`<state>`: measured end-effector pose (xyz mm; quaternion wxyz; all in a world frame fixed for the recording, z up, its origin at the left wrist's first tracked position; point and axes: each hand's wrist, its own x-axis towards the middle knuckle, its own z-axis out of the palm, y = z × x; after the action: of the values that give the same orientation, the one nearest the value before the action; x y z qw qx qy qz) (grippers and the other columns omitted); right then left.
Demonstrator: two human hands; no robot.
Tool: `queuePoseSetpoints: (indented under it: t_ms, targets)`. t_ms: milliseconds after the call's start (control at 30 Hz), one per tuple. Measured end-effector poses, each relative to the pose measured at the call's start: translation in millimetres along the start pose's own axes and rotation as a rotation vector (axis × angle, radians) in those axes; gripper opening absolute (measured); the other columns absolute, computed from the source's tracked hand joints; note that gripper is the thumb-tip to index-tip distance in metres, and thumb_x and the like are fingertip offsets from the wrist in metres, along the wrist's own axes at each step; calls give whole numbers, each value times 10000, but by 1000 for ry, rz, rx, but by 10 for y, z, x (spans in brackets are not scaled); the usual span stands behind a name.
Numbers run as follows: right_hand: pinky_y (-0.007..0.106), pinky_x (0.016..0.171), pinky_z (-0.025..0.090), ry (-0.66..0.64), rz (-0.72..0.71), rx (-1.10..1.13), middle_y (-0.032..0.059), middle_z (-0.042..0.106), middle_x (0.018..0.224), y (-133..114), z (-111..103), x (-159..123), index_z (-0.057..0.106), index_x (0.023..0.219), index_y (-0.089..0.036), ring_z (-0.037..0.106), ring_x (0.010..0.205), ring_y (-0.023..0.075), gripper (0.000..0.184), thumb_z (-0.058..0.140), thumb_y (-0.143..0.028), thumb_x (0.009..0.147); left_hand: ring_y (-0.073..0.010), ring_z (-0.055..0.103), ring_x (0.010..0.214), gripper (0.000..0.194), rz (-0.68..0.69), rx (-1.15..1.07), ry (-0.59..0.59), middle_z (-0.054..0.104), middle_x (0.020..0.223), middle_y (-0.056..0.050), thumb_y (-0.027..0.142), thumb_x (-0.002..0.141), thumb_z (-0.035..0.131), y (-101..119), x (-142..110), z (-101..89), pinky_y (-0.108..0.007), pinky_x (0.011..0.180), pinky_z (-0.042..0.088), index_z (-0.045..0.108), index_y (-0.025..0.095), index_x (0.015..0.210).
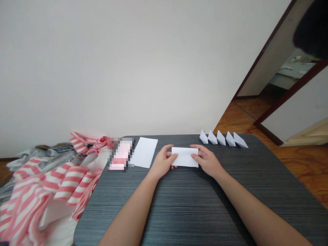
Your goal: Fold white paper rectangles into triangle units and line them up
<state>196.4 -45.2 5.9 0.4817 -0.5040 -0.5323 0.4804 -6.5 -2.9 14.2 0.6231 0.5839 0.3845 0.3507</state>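
Note:
A white sheet of paper (185,157), folded into a small rectangle, is held between my two hands above the dark table. My left hand (163,160) grips its left edge, thumb on the front face and fingers behind. At the right edge my right hand (206,160) pinches it the same way. The fold runs along the top; the paper's back side is hidden. To the left of my left hand lies a stack of white paper (145,152). Beyond my right hand, several folded paper boats (221,138) stand in a row near the table's back edge.
A pixelated, phone-like object (121,153) lies at the table's (176,212) left edge. Red-and-white striped cloth (69,181) and other fabric are heaped left of the table. A pale wall (143,68) rises behind it. On the right are wooden flooring (297,160) and a doorway.

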Motion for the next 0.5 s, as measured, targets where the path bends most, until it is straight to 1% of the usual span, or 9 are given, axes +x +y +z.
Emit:
queuePoseSetpoints:
  t_ms: [100,200,333,500]
  targets:
    - [230,443,401,20,-2,-18,27,631,740,-2,3,-3,449,1198,-187,529,515,126,439,552,-341,800,-91,498,418,352,-5,82,-9,566,529,7,409,799,517,-38,1,-13,-186,412,353,525,126,1008]
    - [233,438,406,21,-2,-25,20,619,715,14,11,0,442,1211,-188,518,502,123,452,549,-347,802,-85,491,410,305,4,125,19,571,515,-1,419,806,500,-60,1,-18,-181,412,344,546,125,873]
    - [225,412,412,14,3,-13,7,599,699,41,12,12,384,1260,-192,498,480,113,508,545,-353,806,-86,491,411,298,16,134,13,570,518,3,425,816,483,-63,0,-23,-183,411,351,532,134,856]
    - [207,380,403,-52,35,-5,-5,591,683,43,18,12,303,1306,-193,524,480,117,588,558,-339,797,-84,489,414,294,35,133,25,561,523,7,422,822,475,-72,2,-27,-180,405,348,525,135,861]
